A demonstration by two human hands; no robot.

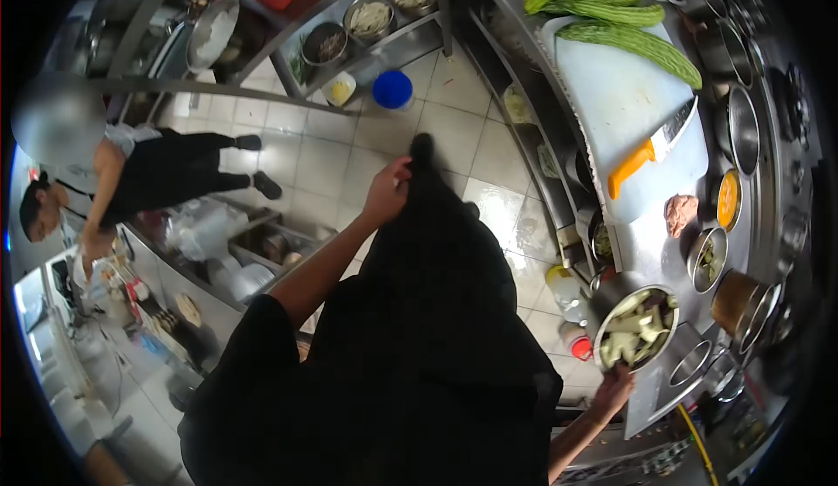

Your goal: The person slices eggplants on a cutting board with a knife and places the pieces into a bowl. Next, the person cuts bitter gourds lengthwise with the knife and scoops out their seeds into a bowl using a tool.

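- Far left, a co-worker (166,159) stands beside open tiled floor (327,141).
- My left hand (388,191) hangs over that floor, fingers curled; I can't tell whether it grips anything.
- My right hand (616,386) clasps the rim of the bowl of cut pieces (637,329), by the worktop (656,235) edge.
- Right of it, metal pots (738,304) crowd my room.

Looks steeply down from the wearer's head, single very wide view, curved at the edges, darkening toward the corners. Faces along black clothing (419,338), close below, to a shoe (422,147) and tiled floor (323,159) farther down. Takes in left hand (387,191) and right hand (616,388), plus worktop (644,249) at frame right, two people (166,167) farther off at frame left
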